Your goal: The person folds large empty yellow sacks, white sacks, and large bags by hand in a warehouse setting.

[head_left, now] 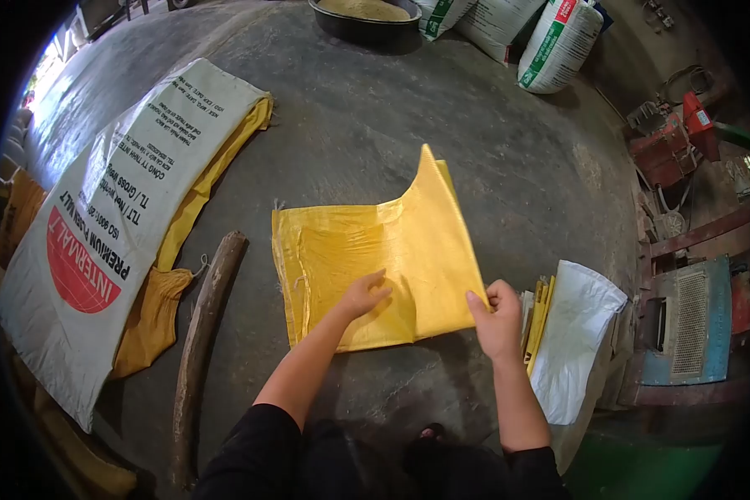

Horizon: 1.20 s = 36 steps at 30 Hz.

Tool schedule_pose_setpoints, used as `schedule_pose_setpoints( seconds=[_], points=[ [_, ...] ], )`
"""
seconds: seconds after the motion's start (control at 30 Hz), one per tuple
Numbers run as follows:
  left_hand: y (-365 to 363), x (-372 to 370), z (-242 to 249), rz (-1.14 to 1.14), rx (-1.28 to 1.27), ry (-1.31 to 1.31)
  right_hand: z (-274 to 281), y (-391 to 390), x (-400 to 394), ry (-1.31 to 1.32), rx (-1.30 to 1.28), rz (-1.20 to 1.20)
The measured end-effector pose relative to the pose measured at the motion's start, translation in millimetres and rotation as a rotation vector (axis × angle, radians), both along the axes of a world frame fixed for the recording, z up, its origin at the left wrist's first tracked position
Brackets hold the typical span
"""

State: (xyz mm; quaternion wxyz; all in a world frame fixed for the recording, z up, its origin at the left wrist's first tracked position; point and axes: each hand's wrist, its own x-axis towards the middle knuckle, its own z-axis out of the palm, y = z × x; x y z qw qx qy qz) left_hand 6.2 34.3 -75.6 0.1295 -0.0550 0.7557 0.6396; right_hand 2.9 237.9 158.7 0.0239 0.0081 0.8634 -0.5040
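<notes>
A yellow woven sack [342, 250] lies on the floor in front of me, its right part lifted and folded up. My right hand [498, 321] pinches that raised part at its lower right corner, thumb on top. Over the middle of the sack is my left hand [365, 296], fingers apart and holding nothing, close to the crease. Frayed threads show along the sack's left edge. Just right of my right hand, a stack of folded sacks, white [571, 342] on top with yellow ones [538, 321] beside it, rests on the floor.
To the left lie a printed white malt sack [117, 208] over yellow sacks and a wooden pole [204, 350]. At the back stand a black basin [367, 25] of grainy material and filled bags [561, 46]. Red and blue machinery [687, 321] lines the right side.
</notes>
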Motion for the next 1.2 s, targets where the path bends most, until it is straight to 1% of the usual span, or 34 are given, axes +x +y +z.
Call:
schedule_pose_setpoints(
  seconds=[0.03, 0.1, 0.13, 0.2, 0.23, 0.27, 0.3, 0.33, 0.37, 0.43, 0.47, 0.5, 0.57, 0.6, 0.63, 0.7, 0.73, 0.77, 0.83, 0.87, 1.0, 1.07, 1.1, 1.17, 1.2],
  points=[
    [-5, 1, -10, 0.002, -0.002, -0.003, 1, -11, 5, 0.034, 0.058, 0.026],
    [-23, 3, -2, 0.279, 0.450, -0.215, -10, -26, 7, 0.111, 0.086, 0.111],
    [-33, 8, 5, 0.291, 0.446, -0.215, -10, -36, 9, 0.109, 0.081, 0.122],
    [-59, 22, 39, 0.522, 0.539, -0.369, -4, -58, 14, 0.160, 0.146, 0.228],
    [-72, 34, 42, 0.527, 0.179, -0.222, -1, -67, 19, 0.135, 0.146, 0.268],
    [-85, 49, 43, 0.522, -0.176, -0.076, -3, -76, 23, 0.214, 0.173, 0.321],
    [-96, 64, 49, 0.581, -0.385, -0.044, -4, -84, 28, 0.293, 0.202, 0.378],
    [-103, 78, 56, 0.636, -0.597, -0.013, -2, -93, 33, 0.312, 0.227, 0.429],
    [-106, 88, 57, 0.648, -0.599, -0.019, -4, -101, 35, 0.311, 0.224, 0.442],
    [-115, 106, 59, 0.692, -0.710, -0.202, -11, -115, 37, 0.401, 0.267, 0.562],
    [-121, 109, 53, 0.659, -0.632, -0.280, -16, -120, 38, 0.429, 0.278, 0.623],
    [-125, 111, 47, 0.657, -0.642, -0.279, -24, -125, 40, 0.428, 0.269, 0.618],
    [-130, 110, 37, 0.686, 0.074, -0.680, -43, -136, 45, 0.506, 0.274, 0.745],
    [-129, 112, 26, 0.695, 0.176, -0.625, -48, -141, 49, 0.494, 0.303, 0.780],
    [-133, 115, 15, 0.693, 0.172, -0.625, -54, -146, 51, 0.493, 0.301, 0.776],
    [-129, 115, 26, 0.658, 0.397, -0.650, -67, -153, 53, 0.586, 0.276, 0.881],
    [-128, 113, 30, 0.653, 0.398, -0.650, -73, -155, 56, 0.578, 0.281, 0.903],
    [-127, 111, 32, 0.625, 0.480, -0.631, -83, -156, 58, 0.577, 0.284, 0.899],
    [-124, 109, 34, 0.569, 0.646, -0.596, -105, -156, 61, 0.619, 0.279, 1.000],
    [-120, 106, 35, 0.609, 0.618, -0.621, -110, -156, 61, 0.614, 0.282, 0.998],
    [-121, 104, 34, 0.595, 0.610, -0.643, -130, -158, 62, 0.665, 0.270, 1.032],
    [-128, 109, 35, 0.593, 0.721, -0.630, -141, -160, 62, 0.670, 0.261, 1.026],
    [-126, 108, 37, 0.593, 0.721, -0.632, -145, -160, 61, 0.679, 0.259, 1.038],
    [-119, 107, 41, 0.663, 0.516, -0.521, -155, -161, 61, 0.684, 0.256, 1.050],
    [-120, 107, 36, 0.660, 0.514, -0.525, -160, -162, 61, 0.674, 0.258, 1.076]
  ],
)
